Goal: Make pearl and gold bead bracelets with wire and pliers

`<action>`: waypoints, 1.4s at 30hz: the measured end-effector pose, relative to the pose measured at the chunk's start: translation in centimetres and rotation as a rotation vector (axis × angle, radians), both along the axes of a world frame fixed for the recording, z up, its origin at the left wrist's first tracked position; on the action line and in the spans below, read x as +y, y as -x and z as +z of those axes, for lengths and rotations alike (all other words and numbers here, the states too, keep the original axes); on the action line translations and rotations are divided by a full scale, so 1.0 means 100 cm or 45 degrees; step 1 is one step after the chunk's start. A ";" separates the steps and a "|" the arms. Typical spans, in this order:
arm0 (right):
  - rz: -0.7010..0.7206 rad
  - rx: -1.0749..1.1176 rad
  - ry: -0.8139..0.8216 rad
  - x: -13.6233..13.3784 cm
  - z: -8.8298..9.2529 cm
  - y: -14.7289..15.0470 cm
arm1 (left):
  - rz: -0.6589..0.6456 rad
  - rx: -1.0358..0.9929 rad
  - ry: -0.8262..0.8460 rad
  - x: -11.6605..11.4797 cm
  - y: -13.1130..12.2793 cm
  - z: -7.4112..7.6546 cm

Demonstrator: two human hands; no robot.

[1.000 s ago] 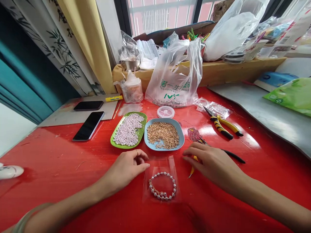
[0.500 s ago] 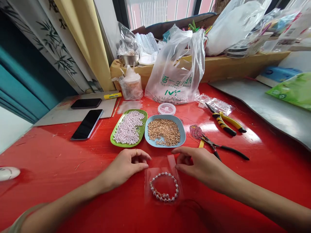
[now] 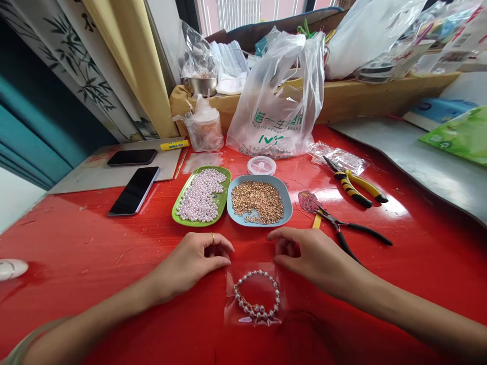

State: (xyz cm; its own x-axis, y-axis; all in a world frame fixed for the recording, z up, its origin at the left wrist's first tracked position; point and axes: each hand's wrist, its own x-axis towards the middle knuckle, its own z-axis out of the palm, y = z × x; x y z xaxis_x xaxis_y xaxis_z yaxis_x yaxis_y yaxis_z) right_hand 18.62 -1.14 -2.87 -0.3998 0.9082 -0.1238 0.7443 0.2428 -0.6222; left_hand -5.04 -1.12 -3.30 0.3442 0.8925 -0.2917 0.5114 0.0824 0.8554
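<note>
Red tabletop (image 3: 95,243), centre: green oval dish of pale pearl beads (image 3: 227,190) and blue dish of gold metal rings (image 3: 287,203), just behind both hands. Black-handled pliers (image 3: 342,228) near right grip (image 3: 308,256), toward right edge. Nothing between grips. Clear plastic pouch (image 3: 232,304) with pearl bracelet (image 3: 256,309) inside lies flat near front edge. Left grip (image 3: 198,261) and right grip each pinched narrow on pouch's far corners.

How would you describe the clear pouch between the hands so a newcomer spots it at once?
On the red table, look at the near edge, in front of the green tray of pearls and the blue dish of gold beads. There a clear pouch lies flat, with the left hand and right hand touching its top corners. Unlike the loose beads, it holds a pearl bracelet.
</note>
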 end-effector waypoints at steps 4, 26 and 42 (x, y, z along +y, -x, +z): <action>0.091 -0.005 -0.144 -0.003 -0.002 -0.002 | -0.043 0.011 -0.061 -0.002 0.002 -0.002; 0.716 -0.262 -1.070 -0.021 -0.003 -0.007 | -0.528 0.307 -0.979 -0.025 0.023 -0.025; 0.336 -0.186 -0.440 -0.017 0.013 -0.013 | -0.336 0.300 -1.114 -0.018 0.012 -0.003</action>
